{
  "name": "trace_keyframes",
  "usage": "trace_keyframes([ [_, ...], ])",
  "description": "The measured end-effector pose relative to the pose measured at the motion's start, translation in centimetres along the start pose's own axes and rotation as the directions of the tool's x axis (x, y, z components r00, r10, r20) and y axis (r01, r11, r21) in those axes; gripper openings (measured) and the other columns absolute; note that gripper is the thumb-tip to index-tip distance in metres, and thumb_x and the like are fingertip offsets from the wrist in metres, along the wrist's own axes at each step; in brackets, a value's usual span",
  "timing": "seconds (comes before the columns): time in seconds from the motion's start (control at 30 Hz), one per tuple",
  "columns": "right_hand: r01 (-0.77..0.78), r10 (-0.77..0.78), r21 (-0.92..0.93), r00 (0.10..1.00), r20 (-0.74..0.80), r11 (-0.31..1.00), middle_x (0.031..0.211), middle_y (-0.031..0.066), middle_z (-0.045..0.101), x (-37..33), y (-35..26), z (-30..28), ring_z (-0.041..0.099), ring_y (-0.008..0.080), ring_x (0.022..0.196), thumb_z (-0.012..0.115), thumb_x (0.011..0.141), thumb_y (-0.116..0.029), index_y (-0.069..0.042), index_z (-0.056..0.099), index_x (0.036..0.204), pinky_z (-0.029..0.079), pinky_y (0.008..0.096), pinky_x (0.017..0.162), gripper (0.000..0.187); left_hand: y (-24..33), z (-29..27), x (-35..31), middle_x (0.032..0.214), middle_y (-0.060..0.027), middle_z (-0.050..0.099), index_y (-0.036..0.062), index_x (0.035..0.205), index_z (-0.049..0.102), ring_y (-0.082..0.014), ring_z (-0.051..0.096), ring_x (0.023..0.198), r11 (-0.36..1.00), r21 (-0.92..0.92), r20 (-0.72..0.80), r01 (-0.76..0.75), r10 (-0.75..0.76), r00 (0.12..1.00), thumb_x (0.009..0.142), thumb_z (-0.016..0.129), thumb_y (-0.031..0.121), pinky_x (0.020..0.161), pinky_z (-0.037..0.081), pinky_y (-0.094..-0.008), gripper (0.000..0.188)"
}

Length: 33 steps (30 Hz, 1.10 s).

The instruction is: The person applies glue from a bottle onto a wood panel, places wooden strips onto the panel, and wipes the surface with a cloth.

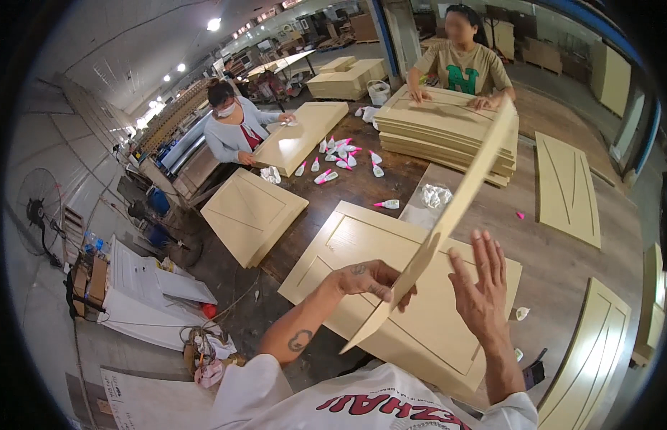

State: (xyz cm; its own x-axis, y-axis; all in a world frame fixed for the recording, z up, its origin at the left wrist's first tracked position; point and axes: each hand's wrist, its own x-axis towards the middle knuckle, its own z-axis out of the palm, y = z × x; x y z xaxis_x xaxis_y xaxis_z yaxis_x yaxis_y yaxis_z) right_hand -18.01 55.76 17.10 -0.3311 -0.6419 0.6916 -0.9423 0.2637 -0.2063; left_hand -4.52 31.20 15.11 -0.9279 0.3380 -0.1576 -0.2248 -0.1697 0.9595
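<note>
My left hand [371, 278] is closed around the lower part of a thin cream panel [459, 199], which stands tilted and nearly edge-on to me. Its far end reaches up toward the stack across the table. My right hand [484, 290] is open beside the panel's right side, fingers spread; whether it touches the panel I cannot tell. Below both hands, a cream cabinet door [437, 322] with a grooved frame lies flat on the brown worktable [545, 279].
A person stands behind a stack of cream doors [448, 147]; another leans over a cream door [305, 132] at far left. Several pink-capped bottles [341, 152] lie mid-table. Nearby are crumpled plastic [435, 195], another door stack [251, 211] and loose panels [566, 186] on the right.
</note>
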Motion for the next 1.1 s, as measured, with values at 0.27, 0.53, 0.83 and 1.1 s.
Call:
trace_keyframes([
  [0.27, 0.427, -0.394, -0.117, 0.89, 0.229, 0.897, 0.131, 0.0051, 0.056, 1.4, 0.9, -2.6, 0.05, 0.0224, 0.127, 0.062, 0.082, -0.013, -0.02, 0.057, 0.133, 0.026, 0.0547, 0.115, 0.052, -2.1, 0.4, -4.2, 0.099, -0.0124, 0.07, -0.0059, 0.119, 0.06, -0.0249, 0.069, 0.091, 0.933, -0.07, 0.3, 0.352, -0.317, 0.9, 0.074, 0.084, 0.028, 0.09, 0.051, -0.0361, 0.062],
  [0.53, 0.387, -0.319, -0.116, 0.869, 0.379, 0.915, 0.113, 0.0104, 0.06, 0.1, -0.6, 1.1, 0.054, 0.0247, 0.114, 0.057, 0.085, -0.017, -0.006, 0.058, 0.124, 0.034, 0.0545, 0.107, 0.04, 1.1, 1.7, -4.2, 0.13, -0.0173, 0.055, -0.0006, 0.13, 0.054, -0.0312, 0.055, 0.118, 0.423, 0.862, -0.31, 0.278, 0.006, 0.951, 0.084, 0.072, 0.038, 0.1, 0.044, -0.0394, 0.062],
  [0.83, 0.144, -0.127, -0.028, 0.938, 0.322, 0.989, 0.103, 0.0085, 0.061, -3.6, -2.9, 5.7, 0.057, 0.0215, 0.098, 0.062, 0.079, -0.015, -0.001, 0.058, 0.117, 0.038, 0.0475, 0.095, 0.041, -2.7, 5.8, -0.9, 0.118, -0.0161, 0.052, -0.0044, 0.126, 0.054, -0.0329, 0.053, 0.11, -0.029, 0.948, -0.297, 0.317, 0.276, 0.914, 0.089, 0.064, 0.026, 0.095, 0.045, -0.0428, 0.049],
  [1.1, -0.128, 0.077, 0.106, 0.918, 0.388, 0.986, 0.112, 0.0061, 0.061, -7.8, -2.3, 6.8, 0.056, 0.0216, 0.106, 0.067, 0.075, -0.01, -0.006, 0.055, 0.121, 0.036, 0.0472, 0.097, 0.047, -5.5, 5.5, 0.4, 0.121, -0.0161, 0.05, -0.003, 0.125, 0.056, -0.0347, 0.055, 0.108, -0.014, 0.969, -0.242, 0.245, 0.126, 0.962, 0.089, 0.062, 0.019, 0.095, 0.047, -0.0426, 0.043],
])
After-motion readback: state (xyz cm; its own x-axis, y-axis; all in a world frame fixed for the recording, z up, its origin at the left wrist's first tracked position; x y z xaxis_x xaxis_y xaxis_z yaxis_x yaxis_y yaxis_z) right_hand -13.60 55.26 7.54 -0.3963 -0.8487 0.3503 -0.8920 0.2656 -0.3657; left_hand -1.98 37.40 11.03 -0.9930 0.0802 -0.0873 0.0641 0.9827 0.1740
